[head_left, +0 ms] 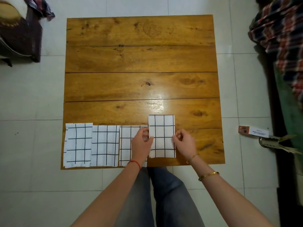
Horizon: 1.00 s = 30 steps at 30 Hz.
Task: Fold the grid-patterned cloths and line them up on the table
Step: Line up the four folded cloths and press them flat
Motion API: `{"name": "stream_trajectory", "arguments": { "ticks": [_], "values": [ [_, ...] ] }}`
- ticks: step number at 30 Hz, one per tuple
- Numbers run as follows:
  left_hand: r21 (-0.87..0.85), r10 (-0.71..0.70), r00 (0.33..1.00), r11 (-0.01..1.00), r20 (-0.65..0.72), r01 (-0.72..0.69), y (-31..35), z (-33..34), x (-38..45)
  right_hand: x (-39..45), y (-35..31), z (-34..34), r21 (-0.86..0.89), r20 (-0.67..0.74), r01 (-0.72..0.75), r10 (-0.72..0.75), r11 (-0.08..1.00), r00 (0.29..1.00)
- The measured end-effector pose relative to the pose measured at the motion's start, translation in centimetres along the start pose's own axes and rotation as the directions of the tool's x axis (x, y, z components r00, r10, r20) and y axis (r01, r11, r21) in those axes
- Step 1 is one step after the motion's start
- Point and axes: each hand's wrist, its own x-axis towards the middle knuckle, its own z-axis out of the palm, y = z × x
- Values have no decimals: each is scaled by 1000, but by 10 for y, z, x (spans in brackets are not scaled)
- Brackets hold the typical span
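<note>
Several folded white cloths with a black grid lie along the near edge of the wooden table (pixel 141 59). The leftmost cloth (pixel 78 145), a second cloth (pixel 105 145) and a third cloth (pixel 126 145) sit side by side, edges touching. A fourth folded cloth (pixel 161 135) lies right of them, set a little farther from me. My left hand (pixel 141 144) pinches its left edge and partly covers the third cloth. My right hand (pixel 184 141) pinches its right edge.
Tiled floor surrounds the table. A small white and orange box (pixel 253 131) and a bunch of keys (pixel 277 143) lie on the floor to the right, beside a plaid fabric (pixel 282 30). Dark furniture (pixel 18 36) stands at the far left. My legs are below the table's near edge.
</note>
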Motion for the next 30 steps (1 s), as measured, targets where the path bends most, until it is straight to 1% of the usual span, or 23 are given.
{"name": "stream_trajectory", "arguments": {
  "ticks": [4,11,16,19,23,25,26,28,29,30],
  "values": [
    [48,-11,998,999,58,8,-16,2,-14,-12,11,12,-68,3,-12,12,998,1000],
    [90,19,987,995,160,-34,-38,-7,-27,-27,21,28,-143,-39,-57,52,988,998],
    [170,84,968,977,235,-125,-43,-14,-30,-31,24,32,-205,-54,-69,59,976,997],
    [248,99,955,953,279,-172,-47,-16,-32,-33,27,32,-220,-51,-49,38,974,998],
    [305,135,945,925,299,-228,-55,-19,-37,-36,31,31,-242,-73,-16,-1,970,997],
    [395,179,939,872,293,-290,-59,-21,-41,-41,33,32,-315,-104,25,-61,949,993],
    [471,212,935,819,283,-328,-61,-23,-42,-44,33,33,-371,-120,42,-93,927,988],
    [622,276,921,679,275,-390,-64,-25,-46,-52,35,35,-483,-146,82,-173,872,974],
    [673,293,915,621,276,-402,-66,-26,-48,-56,36,38,-522,-153,104,-213,847,965],
    [704,297,915,587,273,-401,-68,-26,-50,-59,37,41,-550,-159,123,-248,826,956]
  ]
}}
